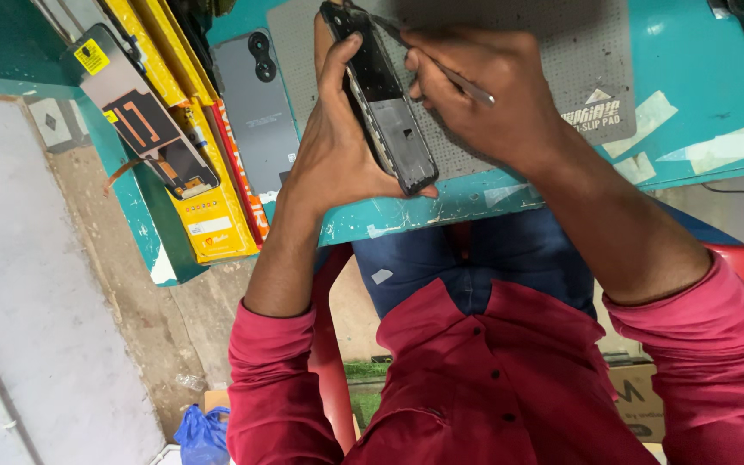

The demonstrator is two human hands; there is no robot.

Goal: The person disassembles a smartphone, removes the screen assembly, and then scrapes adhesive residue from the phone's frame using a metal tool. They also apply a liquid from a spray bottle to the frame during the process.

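One opened phone [387, 112], one tweezers [449, 73], one back cover [256, 112], one screen [144, 116], two yellow boxes [204, 207].

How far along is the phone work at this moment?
Done: the grey back cover lies off, beside the grey mat. In hand: the left hand holds the opened phone over the mat while the right hand works a thin metal tool at its top end. Left: a display panel rests on yellow boxes, unfitted.

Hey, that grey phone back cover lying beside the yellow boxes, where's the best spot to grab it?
Probably the grey back cover's long side edges, coming from above at its lower half: it lies flat, the camera holes sit at the top, and yellow boxes crowd one side.
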